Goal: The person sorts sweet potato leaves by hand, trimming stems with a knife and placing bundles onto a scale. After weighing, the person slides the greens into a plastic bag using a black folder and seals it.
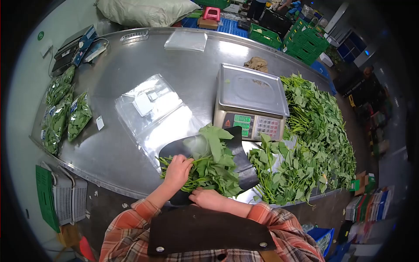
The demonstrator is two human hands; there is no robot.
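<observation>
A bunch of leafy greens (218, 168) lies on a dark, curved sheet (246, 168) at the table's near edge. My left hand (178, 171) is closed around the stems at the bunch's left side. Lower down, my right hand (208, 198) grips the near side of the same bunch, its fingertips partly hidden by stems. Just beyond is a weighing scale (253, 102) with a lit green display and a bare metal pan. A large heap of the same greens (314, 126) spreads along the right of the table.
Clear plastic bags (152, 109) with small white labels lie left of centre. Several packed bags of greens (59, 113) rest at the far left, near another device (74, 50). More clear bags (187, 40) lie at the back. Green crates (305, 41) stand beyond the table (104, 161).
</observation>
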